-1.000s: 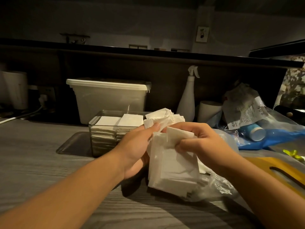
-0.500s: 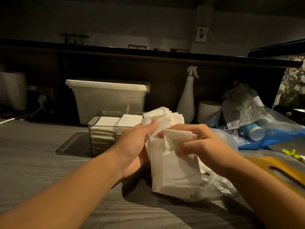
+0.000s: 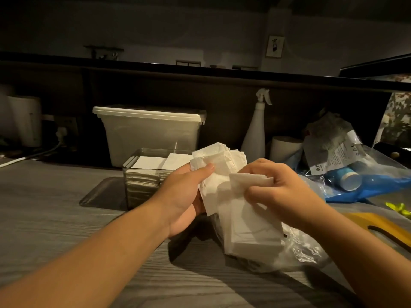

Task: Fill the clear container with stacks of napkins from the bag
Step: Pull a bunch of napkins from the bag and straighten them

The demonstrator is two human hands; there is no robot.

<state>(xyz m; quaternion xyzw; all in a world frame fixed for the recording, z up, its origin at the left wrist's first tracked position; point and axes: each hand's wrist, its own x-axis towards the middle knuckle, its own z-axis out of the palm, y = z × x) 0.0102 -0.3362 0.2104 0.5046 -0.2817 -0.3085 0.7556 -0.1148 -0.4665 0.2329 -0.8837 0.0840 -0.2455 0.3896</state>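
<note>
A stack of white napkins (image 3: 249,223) stands on edge in the middle of the counter, half inside a crumpled clear plastic bag (image 3: 298,247). My left hand (image 3: 184,196) grips the loose, ruffled napkins at the stack's upper left, thumb on top. My right hand (image 3: 282,187) pinches the top edge of the napkins on the right side. Behind my left hand stands the clear container (image 3: 142,176), with flat napkin stacks inside that reach near its rim.
A lidded translucent tub (image 3: 151,134) stands behind the container. A white spray bottle (image 3: 255,130) and a paper roll (image 3: 284,147) are at the back. A blue bag with cups (image 3: 360,181) and a yellow board (image 3: 382,230) lie at the right. A metal tray (image 3: 100,194) is under the container.
Both hands have worked the napkins: my left hand has pulled the ruffled part of the stack apart from the part my right hand holds, and the stack now leans lower to the right.
</note>
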